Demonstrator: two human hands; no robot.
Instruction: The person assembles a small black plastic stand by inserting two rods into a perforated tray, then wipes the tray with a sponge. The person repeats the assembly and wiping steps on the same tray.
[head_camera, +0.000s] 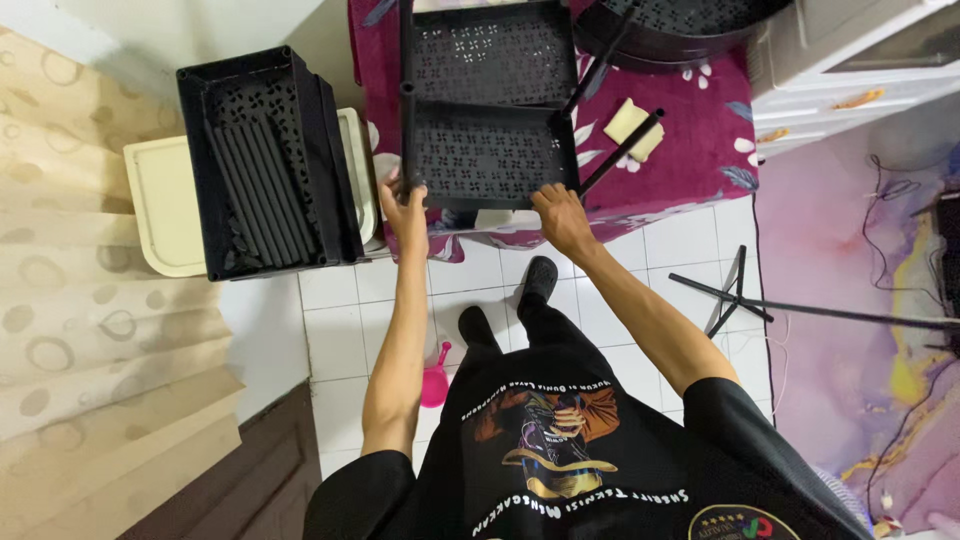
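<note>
A bed draped in a magenta floral cloth (700, 130) carries a black perforated plastic shelf rack (488, 100), its two tiers joined by corner posts, lying partly over the bed's near edge. Left of it, a black plastic tray filled with loose black tubes (265, 165) sits on a cream plastic surface (160, 205). The left hand (404, 212) and right hand (562, 218) are apart, each clamped on a near corner of the rack's front tier. This looks like mid-assembly; the next move probably calls for holding the tier steady while seating another tube in a corner socket.
</note>
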